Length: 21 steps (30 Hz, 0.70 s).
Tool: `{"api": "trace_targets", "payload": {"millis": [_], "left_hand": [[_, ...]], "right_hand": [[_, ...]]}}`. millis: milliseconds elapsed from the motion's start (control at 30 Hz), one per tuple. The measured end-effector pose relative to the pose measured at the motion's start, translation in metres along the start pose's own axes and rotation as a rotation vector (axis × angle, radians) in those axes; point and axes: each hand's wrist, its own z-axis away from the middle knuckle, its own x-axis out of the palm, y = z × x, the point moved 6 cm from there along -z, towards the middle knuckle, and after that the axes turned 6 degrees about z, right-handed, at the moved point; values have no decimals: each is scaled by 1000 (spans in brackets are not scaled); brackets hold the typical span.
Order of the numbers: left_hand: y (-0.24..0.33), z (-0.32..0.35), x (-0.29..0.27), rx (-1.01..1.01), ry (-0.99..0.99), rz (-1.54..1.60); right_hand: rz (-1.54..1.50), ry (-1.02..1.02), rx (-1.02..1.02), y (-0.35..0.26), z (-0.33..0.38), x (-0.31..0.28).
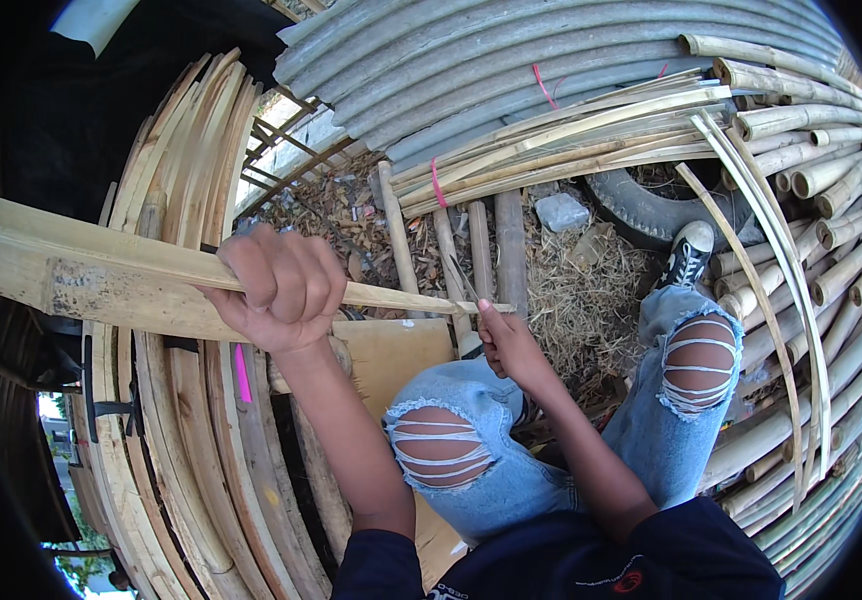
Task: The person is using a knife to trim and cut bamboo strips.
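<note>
My left hand (pixel 286 287) is closed in a fist around a pale bamboo strip (pixel 406 299) that runs crosswise in front of me. Beyond the fist on the left lies a wide split bamboo slat (pixel 116 290), with a dark speckled band at its joint. At the strip's right end, my right hand (pixel 513 348) is wrapped round a knife, its handle mostly hidden by the fingers. The thin dark blade (pixel 464 278) points up and away, crossing the strip near its tip. My right thumb is against the strip's end.
Long split bamboo slats (pixel 186 400) are stacked on the left. A tied bundle of strips (pixel 571 145) lies ahead, before corrugated metal sheets (pixel 511 70). Round bamboo poles (pixel 831 235) are piled at right, near a tire (pixel 626 205). Shavings (pixel 576 300) litter the ground.
</note>
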Motion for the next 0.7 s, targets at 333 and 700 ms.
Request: {"api": "trace_targets", "payload": {"millis": [333,700], "left_hand": [[1,2,-3,-7,2,13],[-5,-4,-8,34,217,-121]], "right_hand": [[152,23,-19,-7,7,4],[635,300,-113,-7,6,-5]]}}
